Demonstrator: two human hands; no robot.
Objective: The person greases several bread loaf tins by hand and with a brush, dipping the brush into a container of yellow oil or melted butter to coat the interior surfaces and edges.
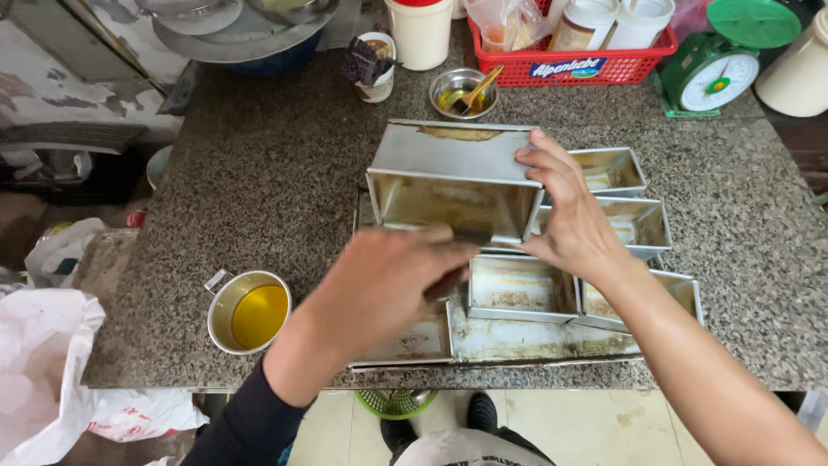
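The right hand (565,211) grips the right end of a rectangular metal loaf tin (453,185), thumb on the near side, fingers over the top edge; the tin is tipped on its side so its open mouth faces the person. The left hand (388,280) is closed around a dark handle, apparently a brush (461,246), whose tip reaches just inside the tin's opening; the bristles themselves are blurred and cannot be made out. The tilted tin stands above a flat metal tray (517,341) lying on a speckled granite counter (276,173). On the tray are several more tins (522,289), upright, packed side by side to the right of and below the held one. A small metal cup of yellow oil (250,312) sits on the counter near the left forearm, close to the front edge. At the back of the counter: a small steel bowl (461,91) with oil and a utensil, a red plastic basket (573,56) holding containers, and a green kitchen scale (720,65) at the far right.
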